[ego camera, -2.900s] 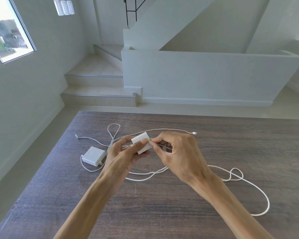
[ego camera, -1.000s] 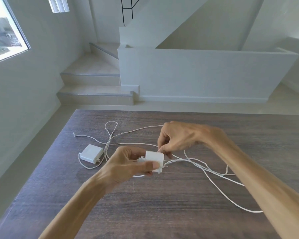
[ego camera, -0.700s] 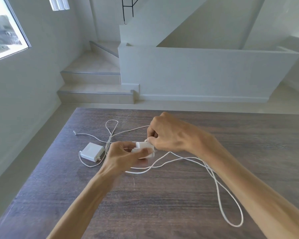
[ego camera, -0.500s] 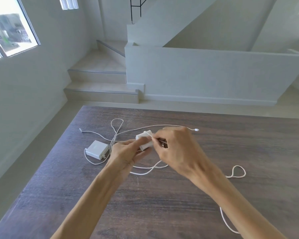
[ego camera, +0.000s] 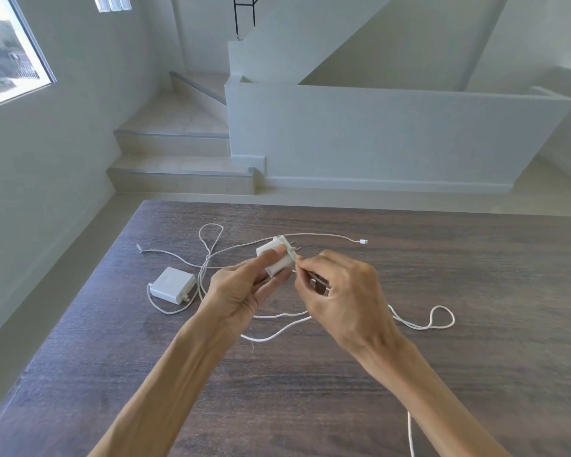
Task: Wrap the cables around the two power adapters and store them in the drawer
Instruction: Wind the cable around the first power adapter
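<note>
My left hand (ego camera: 241,291) grips a small white power adapter (ego camera: 277,257) above the dark wooden table (ego camera: 475,357), its metal prongs pointing right. My right hand (ego camera: 340,298) pinches the adapter's white cable (ego camera: 422,324) right beside the adapter. The rest of that cable trails over the table to the right in a small loop and down toward the near edge. A second, flatter white adapter (ego camera: 172,285) lies on the table to the left, and its thin cable (ego camera: 208,245) runs in loose loops behind my hands. No drawer is in view.
One cable's connector tip (ego camera: 363,241) lies on the table behind my hands. Beyond the table's far edge are a tiled floor, stair steps (ego camera: 178,173) and a low white wall. A window is at the upper left.
My right hand has circled around the adapter with the cable, from behind it to its right side. The loose cable on the right has been pulled in and shifted. The second adapter has stayed put.
</note>
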